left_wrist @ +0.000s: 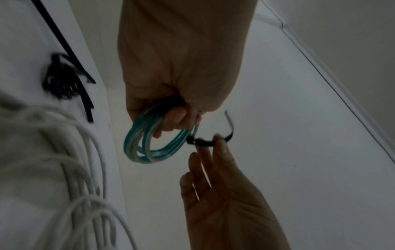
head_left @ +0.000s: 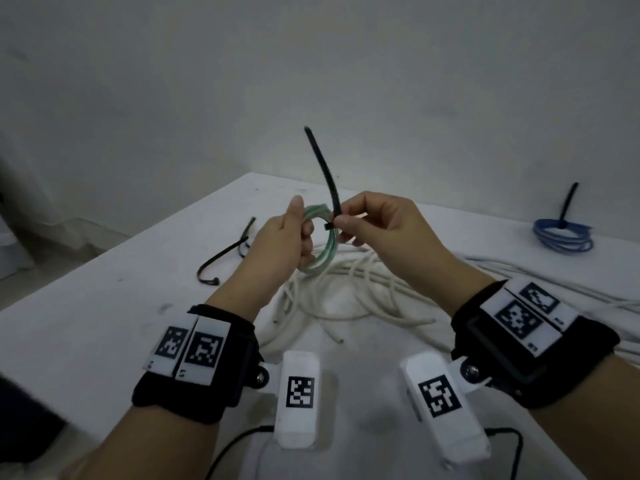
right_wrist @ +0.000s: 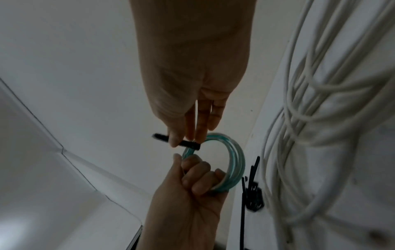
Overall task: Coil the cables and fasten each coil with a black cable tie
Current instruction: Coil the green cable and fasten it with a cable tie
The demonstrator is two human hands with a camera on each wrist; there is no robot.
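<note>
While the left hand (head_left: 280,244) curls its fingers through a small teal cable coil (head_left: 320,249) and holds it up above the counter (head_left: 86,323), the right hand (head_left: 384,230) pinches a black cable tie (head_left: 327,178) between thumb and fingertips, right beside the tie's head. So the left grip is closed round the coil and the right grip is closed on the tie. The tie is looped round the coil's strands at the top right of the ring, and its long free tail sticks up and slightly left, above both hands. In the left wrist view the coil (left_wrist: 149,142) shows several turns of clear teal cable hanging from the curled fingers (left_wrist: 177,118), with the tie (left_wrist: 211,140) running off to the right hand's fingertips (left_wrist: 218,143).

Beneath the hands a loose heap of white cable (head_left: 346,292) lies spread on the counter, strands trailing toward its right edge. Spare black cable ties (head_left: 225,252) lie on the counter left of the hands, toward its far left edge. Near the far right edge sits a blue cable coil (head_left: 562,237), already bound, with its own black tie tail (head_left: 568,202) standing upright.
</note>
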